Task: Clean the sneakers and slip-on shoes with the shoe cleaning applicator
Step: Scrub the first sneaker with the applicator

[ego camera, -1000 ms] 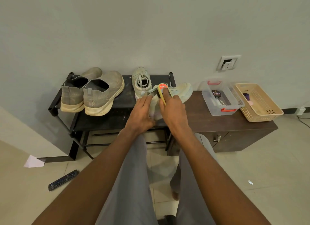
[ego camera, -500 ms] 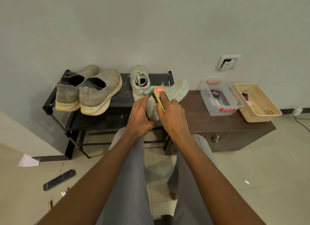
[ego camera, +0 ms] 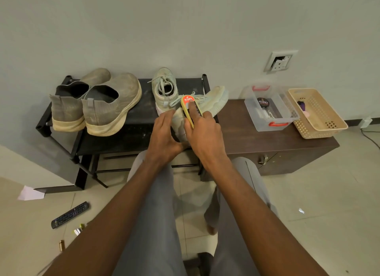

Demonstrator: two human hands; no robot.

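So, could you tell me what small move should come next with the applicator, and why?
Probably slide the applicator forward along the held sneaker toward its toe. The right hand presses it near the laces while the left hand steadies the heel end, and the toe looks yellowed.

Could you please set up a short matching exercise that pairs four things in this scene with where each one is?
Things:
1. slip-on shoes
2. applicator
3. polish tin
4. remote control

Places:
A. on the floor
B. in the clear box
C. on the black rack
D. in the right hand, against the sneaker

Pairs: 1-C, 2-D, 3-B, 4-A
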